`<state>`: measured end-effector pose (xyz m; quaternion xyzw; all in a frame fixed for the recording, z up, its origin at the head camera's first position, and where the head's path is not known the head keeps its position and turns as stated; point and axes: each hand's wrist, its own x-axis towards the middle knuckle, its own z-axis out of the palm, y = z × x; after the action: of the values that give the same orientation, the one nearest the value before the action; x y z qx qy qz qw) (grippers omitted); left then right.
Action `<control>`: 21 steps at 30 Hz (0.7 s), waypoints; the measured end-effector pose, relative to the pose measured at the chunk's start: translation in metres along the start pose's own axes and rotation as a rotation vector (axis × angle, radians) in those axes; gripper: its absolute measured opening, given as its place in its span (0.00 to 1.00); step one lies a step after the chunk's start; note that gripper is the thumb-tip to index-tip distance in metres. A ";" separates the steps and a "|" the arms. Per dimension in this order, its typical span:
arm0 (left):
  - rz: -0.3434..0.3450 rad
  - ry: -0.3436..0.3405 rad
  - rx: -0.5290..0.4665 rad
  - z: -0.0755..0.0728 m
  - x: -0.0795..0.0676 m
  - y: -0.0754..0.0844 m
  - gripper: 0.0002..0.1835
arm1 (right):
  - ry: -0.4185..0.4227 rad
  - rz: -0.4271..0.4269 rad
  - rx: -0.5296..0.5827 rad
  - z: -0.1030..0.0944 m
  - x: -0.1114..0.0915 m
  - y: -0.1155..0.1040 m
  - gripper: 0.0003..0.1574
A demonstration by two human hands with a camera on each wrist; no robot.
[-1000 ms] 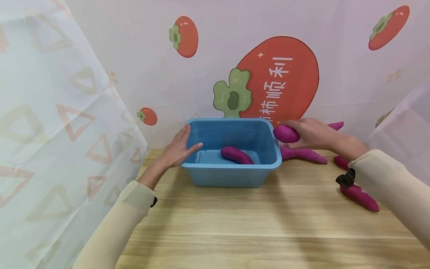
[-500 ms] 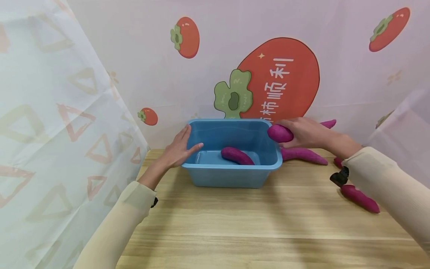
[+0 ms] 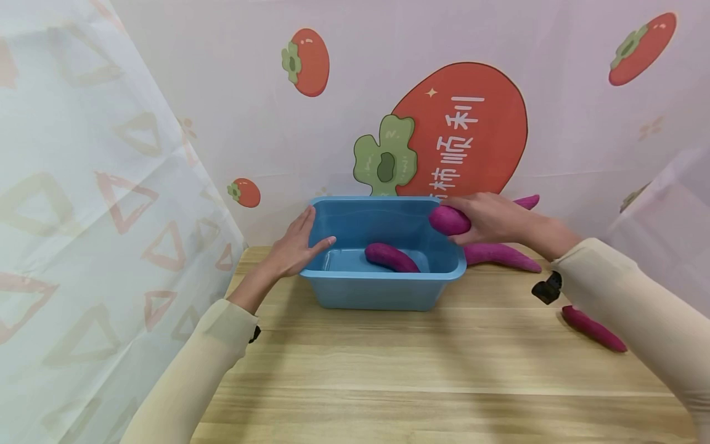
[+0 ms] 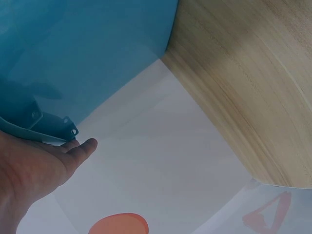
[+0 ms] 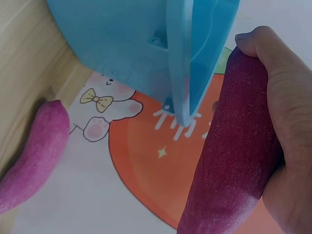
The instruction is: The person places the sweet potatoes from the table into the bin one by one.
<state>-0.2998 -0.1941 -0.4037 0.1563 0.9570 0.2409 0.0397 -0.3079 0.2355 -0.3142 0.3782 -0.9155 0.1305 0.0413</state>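
My right hand [image 3: 490,217] grips a long purple sweet potato [image 3: 448,220] over the right rim of the blue plastic basin [image 3: 383,291]. One rounded end points into the basin, and the thin tail shows behind the hand. In the right wrist view, the thumb lies along the upper part of the sweet potato [image 5: 231,141]. With fingers extended, my left hand [image 3: 293,248] rests on the basin's left rim; the left wrist view shows its fingers [image 4: 80,152] beneath the rim's edge. Inside the basin, a second sweet potato [image 3: 391,256] lies on the bottom.
Just right of the basin, another sweet potato [image 3: 501,255] lies on the wooden table [image 3: 360,364]. A further sweet potato [image 3: 593,328] lies near the right forearm. Printed cloth [image 3: 266,142] stands behind the basin, with white sheeting [image 3: 72,203] along the left side.
My right hand has carried its sweet potato leftward, from beside the basin to over its right rim. The forearm now covers one sweet potato at the right. The left hand stays put.
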 end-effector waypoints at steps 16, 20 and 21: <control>0.001 0.000 0.000 0.000 0.001 0.000 0.57 | -0.026 -0.033 -0.025 0.001 0.022 -0.013 0.47; 0.001 0.002 -0.001 0.000 0.001 0.000 0.57 | -0.032 -0.031 -0.025 0.002 0.027 -0.017 0.46; 0.001 0.001 -0.001 0.000 0.001 0.000 0.57 | -0.034 -0.032 -0.023 0.002 0.029 -0.018 0.46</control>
<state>-0.3009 -0.1938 -0.4035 0.1566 0.9568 0.2417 0.0391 -0.3156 0.2033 -0.3071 0.3945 -0.9114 0.1129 0.0321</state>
